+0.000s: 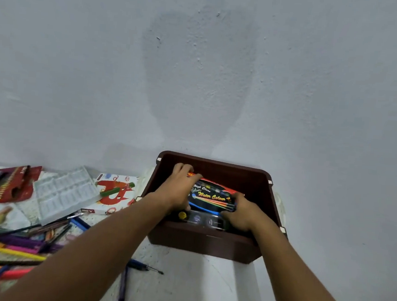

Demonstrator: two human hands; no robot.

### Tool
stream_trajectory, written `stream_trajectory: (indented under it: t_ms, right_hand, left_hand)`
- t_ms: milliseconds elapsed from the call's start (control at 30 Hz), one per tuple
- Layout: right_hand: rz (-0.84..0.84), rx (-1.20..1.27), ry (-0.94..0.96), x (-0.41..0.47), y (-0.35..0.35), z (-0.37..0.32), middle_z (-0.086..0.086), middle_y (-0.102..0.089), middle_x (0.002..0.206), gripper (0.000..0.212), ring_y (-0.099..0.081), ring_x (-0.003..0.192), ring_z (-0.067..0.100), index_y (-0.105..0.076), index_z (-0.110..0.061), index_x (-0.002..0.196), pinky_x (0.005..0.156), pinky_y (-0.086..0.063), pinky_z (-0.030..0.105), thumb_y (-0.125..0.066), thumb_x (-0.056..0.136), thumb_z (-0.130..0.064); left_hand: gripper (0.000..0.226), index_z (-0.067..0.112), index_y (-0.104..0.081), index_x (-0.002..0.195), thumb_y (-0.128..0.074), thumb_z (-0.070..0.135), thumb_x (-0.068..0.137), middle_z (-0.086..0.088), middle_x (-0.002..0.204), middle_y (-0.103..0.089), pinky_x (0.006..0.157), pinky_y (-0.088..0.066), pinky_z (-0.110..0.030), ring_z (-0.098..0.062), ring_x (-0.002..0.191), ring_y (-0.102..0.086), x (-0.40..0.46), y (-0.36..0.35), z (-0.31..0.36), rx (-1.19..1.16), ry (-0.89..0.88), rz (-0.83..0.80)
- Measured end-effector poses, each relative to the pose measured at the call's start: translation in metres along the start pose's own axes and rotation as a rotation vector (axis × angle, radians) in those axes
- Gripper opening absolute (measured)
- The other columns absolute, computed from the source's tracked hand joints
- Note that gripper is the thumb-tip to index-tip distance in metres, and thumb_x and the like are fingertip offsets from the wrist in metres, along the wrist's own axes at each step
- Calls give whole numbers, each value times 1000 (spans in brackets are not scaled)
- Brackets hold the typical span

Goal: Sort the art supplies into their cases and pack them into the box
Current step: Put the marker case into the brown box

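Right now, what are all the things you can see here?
Box: one, dark brown, against the wall.
Water colour case: one, black and red, inside the box, held at both ends.
Paint palette: one, clear plastic, left of the box.
White case: one, red drawing, beside the box; green crayon on it.
Pencil packet: one, red, far left.
Loose pencils and pens: many, mixed colours, lower left.
Brush: one, dark, in front of the box.
Left hand: grips the case.
Right hand: grips the case.

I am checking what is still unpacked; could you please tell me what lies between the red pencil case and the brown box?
Head view: a clear plastic tray and a white carton.
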State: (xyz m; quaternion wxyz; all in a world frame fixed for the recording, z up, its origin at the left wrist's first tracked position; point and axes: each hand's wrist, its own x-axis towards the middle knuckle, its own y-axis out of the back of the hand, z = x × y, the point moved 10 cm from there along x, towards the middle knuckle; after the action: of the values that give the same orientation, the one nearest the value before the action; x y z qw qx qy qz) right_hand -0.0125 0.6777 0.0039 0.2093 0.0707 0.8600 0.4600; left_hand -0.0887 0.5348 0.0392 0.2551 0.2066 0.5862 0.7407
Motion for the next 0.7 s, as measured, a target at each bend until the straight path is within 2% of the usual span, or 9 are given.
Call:
stream_trajectory:
  t_ms: [167, 333, 400, 500, 600, 700]
  right_hand:
    - [-55, -40, 34, 1, -6, -5, 10, -57, 132, 59, -57, 114, 25, -39, -21, 141, 99, -46, 34, -66, 89, -31]
    - [-108, -55, 59, -3, -10, -9, 8, -57, 132, 60, -56, 115, 23, -38, -23, 143, 97, -44, 31, -64, 90, -32]
    - [-105, -77, 53, -3, -9, -7, 8, -57, 132, 62, -56, 115, 23, -37, -24, 144, 97, -45, 31, -64, 90, -34]
    - [-113, -87, 53, -4, -12, -6, 6, -60, 129, 56, -58, 113, 22, -46, -22, 140, 97, -45, 30, -64, 89, -36]
    - [-145, -80, 45, -4, -16, -6, 5, -62, 126, 47, -59, 109, 20, -54, -21, 134, 96, -46, 31, -62, 91, -37]
    - [-149, -92, 44, -3, -18, -8, 5, -61, 126, 47, -59, 108, 19, -55, -20, 132, 97, -46, 31, -61, 91, -40]
  left_hand:
    - [89, 18, -24, 151, -77, 19, 79, -9, 156, -13, 118, -21, -44, -30, 145, -3, -1, -2, -3, 71, -2, -34]
    - [76, 21, -36, 147, -75, 17, 82, -10, 156, -14, 117, -24, -45, -31, 145, -7, -3, -9, -5, 14, -9, -84]
    - [71, 19, -40, 144, -74, 17, 82, -11, 152, -20, 117, -25, -42, -31, 144, -11, -2, -14, -9, -32, 9, -101]
    - [53, 14, -51, 135, -71, 17, 85, -11, 145, -29, 116, -27, -39, -32, 141, -21, -2, -24, -14, -76, 38, -141]
    - [31, 12, -64, 118, -68, 17, 88, -8, 135, -41, 107, -39, -35, -29, 128, -40, -5, -26, -17, -110, 64, -154]
    - [27, 13, -66, 116, -65, 11, 88, -8, 131, -48, 100, -46, -34, -27, 120, -50, -10, -15, -17, -116, 43, -125]
